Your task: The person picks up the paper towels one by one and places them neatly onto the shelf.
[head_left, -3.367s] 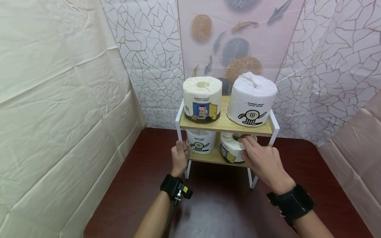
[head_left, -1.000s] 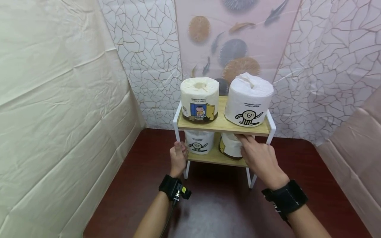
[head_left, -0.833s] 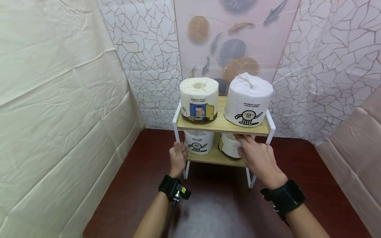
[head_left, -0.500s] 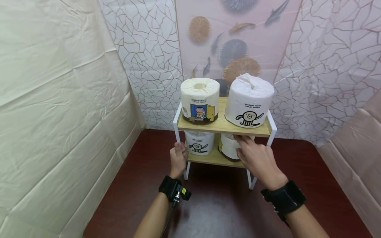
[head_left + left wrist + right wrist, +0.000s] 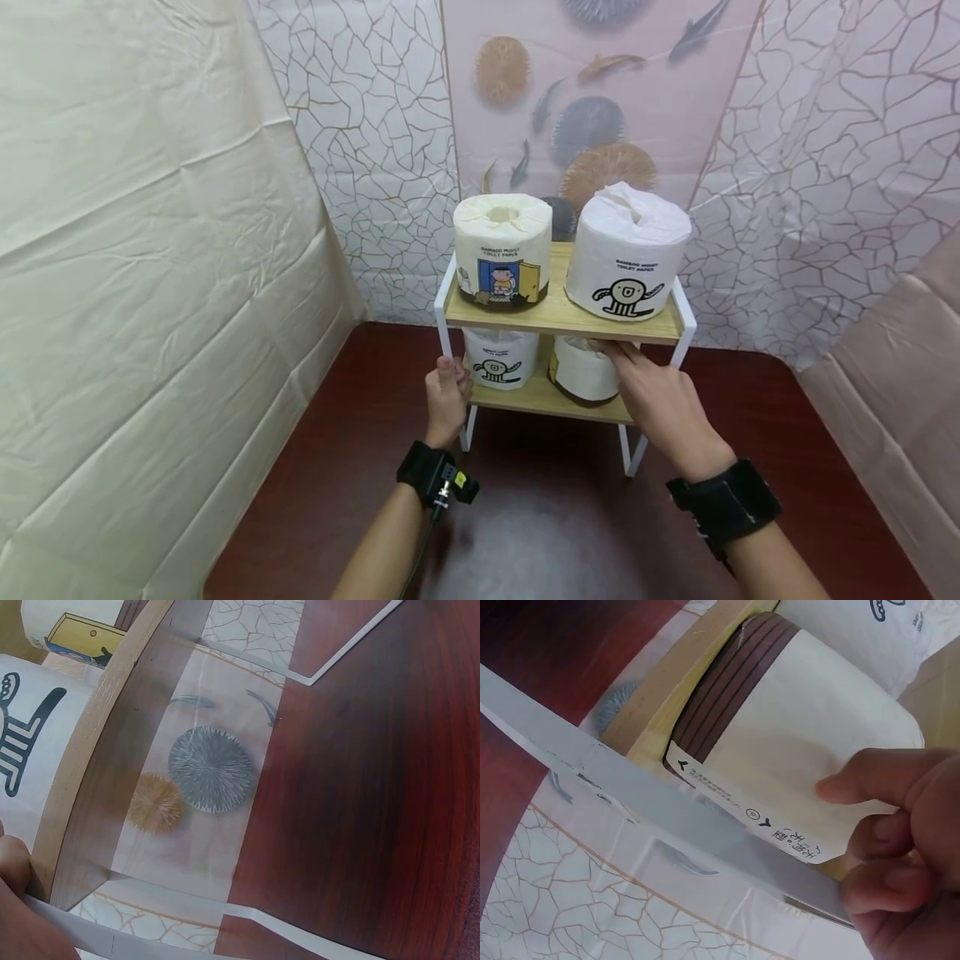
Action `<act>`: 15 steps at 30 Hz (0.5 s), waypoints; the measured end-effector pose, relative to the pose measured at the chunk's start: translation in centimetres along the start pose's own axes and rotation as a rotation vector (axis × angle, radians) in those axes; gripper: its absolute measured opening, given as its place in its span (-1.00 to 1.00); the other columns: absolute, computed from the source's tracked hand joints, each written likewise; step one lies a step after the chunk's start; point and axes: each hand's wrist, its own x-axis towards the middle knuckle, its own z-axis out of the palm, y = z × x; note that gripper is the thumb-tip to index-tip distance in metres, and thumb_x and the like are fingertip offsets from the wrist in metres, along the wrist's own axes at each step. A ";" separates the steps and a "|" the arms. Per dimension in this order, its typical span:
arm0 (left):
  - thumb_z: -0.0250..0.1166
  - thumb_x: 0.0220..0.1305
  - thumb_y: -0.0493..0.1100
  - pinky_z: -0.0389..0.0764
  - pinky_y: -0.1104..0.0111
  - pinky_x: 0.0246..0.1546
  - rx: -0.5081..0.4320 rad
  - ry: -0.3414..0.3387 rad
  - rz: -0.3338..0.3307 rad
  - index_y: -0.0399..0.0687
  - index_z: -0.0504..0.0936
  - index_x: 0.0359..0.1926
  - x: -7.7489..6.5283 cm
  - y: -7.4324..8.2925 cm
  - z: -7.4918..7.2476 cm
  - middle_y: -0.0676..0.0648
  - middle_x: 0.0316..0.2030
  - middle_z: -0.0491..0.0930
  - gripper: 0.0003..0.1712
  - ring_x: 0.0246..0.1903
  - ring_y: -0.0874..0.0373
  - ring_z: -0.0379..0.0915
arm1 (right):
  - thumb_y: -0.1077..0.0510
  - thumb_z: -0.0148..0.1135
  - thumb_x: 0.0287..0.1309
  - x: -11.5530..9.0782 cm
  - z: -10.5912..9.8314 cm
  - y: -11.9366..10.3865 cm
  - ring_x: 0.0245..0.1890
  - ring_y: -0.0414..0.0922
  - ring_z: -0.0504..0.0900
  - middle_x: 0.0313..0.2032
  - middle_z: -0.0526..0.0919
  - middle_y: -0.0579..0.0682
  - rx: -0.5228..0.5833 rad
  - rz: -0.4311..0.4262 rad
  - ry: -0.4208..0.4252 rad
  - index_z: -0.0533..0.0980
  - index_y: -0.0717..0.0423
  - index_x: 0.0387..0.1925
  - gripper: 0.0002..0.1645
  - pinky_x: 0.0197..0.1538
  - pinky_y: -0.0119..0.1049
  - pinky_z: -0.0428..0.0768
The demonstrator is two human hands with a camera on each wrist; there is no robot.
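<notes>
A small two-tier shelf (image 5: pixel 558 292) with wooden boards and a white metal frame stands on the table. My left hand (image 5: pixel 447 402) grips its left upright, thumb up. On the lower board at right sits a cream toilet paper roll (image 5: pixel 583 373) with a brown lower band. My right hand (image 5: pixel 663 404) holds this roll from above and the right side, its fingertips at the top under the upper board. In the right wrist view, the thumb (image 5: pixel 859 774) lies against the wrapper (image 5: pixel 802 727) and the other fingers are curled.
Beside it on the lower board is a white wrapped roll (image 5: pixel 517 348) with a cartoon figure. The upper board bears a cream roll (image 5: pixel 501 237) and a larger white roll (image 5: pixel 633 246). Patterned cloth (image 5: pixel 375 167) hangs close behind; the dark red table (image 5: pixel 525 517) lies in front.
The lower right roll has turned in place: its yellow door picture has shifted from the front to the left edge, and plain cream wrapper faces forward. My left hand keeps its grip on the frame.
</notes>
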 end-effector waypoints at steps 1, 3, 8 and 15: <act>-0.21 0.58 0.48 0.05 0.45 -0.73 0.003 0.000 0.002 0.04 0.22 -0.57 0.0 0.1 0.0 0.19 -0.75 0.11 -0.25 -0.77 0.31 -0.04 | 0.47 0.21 0.26 0.0 0.1 0.0 -0.77 -0.15 0.22 0.26 0.57 0.07 -0.006 0.000 0.007 0.34 -0.05 0.52 -0.16 -0.71 -0.21 0.32; -0.20 0.58 0.48 0.04 0.45 -0.72 0.004 0.001 0.007 0.04 0.22 -0.57 0.1 0.2 0.0 0.18 -0.75 0.12 -0.25 -0.76 0.31 -0.04 | 0.45 0.20 0.30 0.1 0.1 0.0 -0.77 -0.15 0.22 0.22 0.59 0.07 -0.010 -0.001 0.021 0.35 -0.06 0.51 -0.19 -0.70 -0.22 0.31; -0.19 0.59 0.45 0.02 0.45 -0.73 -0.020 -0.002 0.009 0.02 0.19 -0.57 0.0 0.2 -0.1 0.18 -0.74 0.10 -0.25 -0.76 0.31 -0.07 | 0.41 0.18 0.37 0.3 0.0 -0.1 -0.75 -0.17 0.26 0.14 0.62 0.10 0.025 -0.003 0.029 0.39 -0.06 0.49 -0.28 -0.68 -0.23 0.33; -0.20 0.57 0.50 0.04 0.44 -0.73 -0.016 -0.011 -0.012 0.01 0.19 -0.56 -0.1 -0.1 -0.1 0.16 -0.74 0.10 -0.23 -0.76 0.31 -0.06 | 0.38 0.15 0.40 0.0 -0.1 -0.1 -0.74 -0.18 0.27 0.14 0.63 0.09 0.056 0.017 0.028 0.39 -0.08 0.50 -0.30 -0.67 -0.24 0.34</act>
